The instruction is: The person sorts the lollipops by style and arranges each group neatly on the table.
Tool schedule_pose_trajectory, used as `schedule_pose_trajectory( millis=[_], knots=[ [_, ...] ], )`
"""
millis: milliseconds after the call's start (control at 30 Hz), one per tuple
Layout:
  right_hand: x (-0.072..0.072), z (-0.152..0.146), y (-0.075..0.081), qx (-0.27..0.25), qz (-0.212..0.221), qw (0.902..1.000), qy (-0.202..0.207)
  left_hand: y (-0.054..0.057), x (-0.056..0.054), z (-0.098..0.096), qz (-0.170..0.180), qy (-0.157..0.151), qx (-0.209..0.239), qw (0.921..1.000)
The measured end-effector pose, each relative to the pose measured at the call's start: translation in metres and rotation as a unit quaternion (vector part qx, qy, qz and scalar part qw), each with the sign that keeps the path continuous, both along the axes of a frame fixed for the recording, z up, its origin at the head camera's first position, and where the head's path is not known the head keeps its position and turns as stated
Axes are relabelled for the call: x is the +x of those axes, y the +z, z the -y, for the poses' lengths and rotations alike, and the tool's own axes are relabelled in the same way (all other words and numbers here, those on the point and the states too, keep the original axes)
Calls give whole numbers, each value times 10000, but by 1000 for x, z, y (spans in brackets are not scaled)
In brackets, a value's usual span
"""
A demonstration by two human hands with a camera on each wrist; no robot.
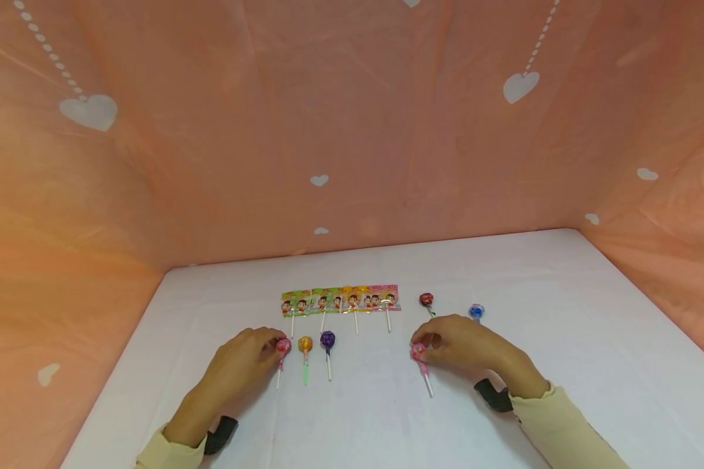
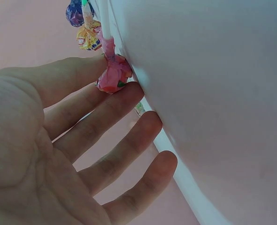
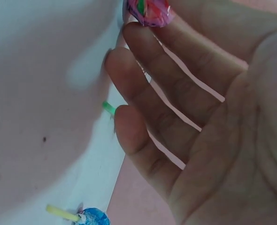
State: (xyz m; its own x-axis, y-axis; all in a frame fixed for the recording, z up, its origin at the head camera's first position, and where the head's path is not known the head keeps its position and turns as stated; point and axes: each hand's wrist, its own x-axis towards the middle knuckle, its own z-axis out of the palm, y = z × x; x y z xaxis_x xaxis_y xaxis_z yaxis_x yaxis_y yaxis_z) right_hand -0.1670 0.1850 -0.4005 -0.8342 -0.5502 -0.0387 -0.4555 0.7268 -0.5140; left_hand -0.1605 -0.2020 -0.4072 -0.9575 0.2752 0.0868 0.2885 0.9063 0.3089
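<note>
Nearest, pale sleeves [image 1: 563, 426] cross the white table [image 1: 375, 417]. The left hand [image 1: 237, 361], toward the table's left edge, pinches the head of a pink lollipop [image 1: 283, 346] between thumb and fingertips, its other fingers spread. The right hand [image 1: 460, 340] likewise pinches a second pink lollipop [image 1: 418, 352], right of the table's middle, its free fingers loosely extended. Both sticks point away from the far edge. Just beside the left pink one lie a yellow lollipop [image 1: 305, 344], its wrapper lettering too small to read, and a purple lollipop [image 1: 328, 339]. Beyond the right hand are a blue lollipop [image 1: 476, 311] and, farther, a red lollipop [image 1: 425, 299]. Nearer the far edge, flat-packed lollipops [image 1: 356, 299] in green, yellow and pink wrappers form a row, printed with cartoon figures; their lettering is illegible. An orange backdrop [image 1: 358, 130] with white hearts rises behind.
</note>
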Motion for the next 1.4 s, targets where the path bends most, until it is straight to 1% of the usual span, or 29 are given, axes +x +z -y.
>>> schedule_pose_trajectory(
  millis=[200,500,700,867,933,1133,1300,1400],
  knots=[
    [0,1,1,-8,-63,9999,145,0,0,0,52,36,-31,10000],
    [1,1,2,-42,-154,9997,158,0,0,0,64,37,-34,10000],
    [5,2,5,81,-217,9996,-159,2,-1,0,115,55,-70,9999],
    [6,1,10,28,-242,9991,-350,2,-3,1,125,94,-45,9999],
    [6,1,11,7,-220,9989,-402,2,-3,2,147,120,-23,9998],
    [11,1,13,-14,-81,9974,-722,-3,-2,3,304,162,76,9994],
    [10,6,14,-240,-48,9975,-657,-3,-3,4,281,132,28,9995],
    [8,12,16,-247,-218,9980,-542,-2,-4,4,249,102,11,9996]
  ],
)
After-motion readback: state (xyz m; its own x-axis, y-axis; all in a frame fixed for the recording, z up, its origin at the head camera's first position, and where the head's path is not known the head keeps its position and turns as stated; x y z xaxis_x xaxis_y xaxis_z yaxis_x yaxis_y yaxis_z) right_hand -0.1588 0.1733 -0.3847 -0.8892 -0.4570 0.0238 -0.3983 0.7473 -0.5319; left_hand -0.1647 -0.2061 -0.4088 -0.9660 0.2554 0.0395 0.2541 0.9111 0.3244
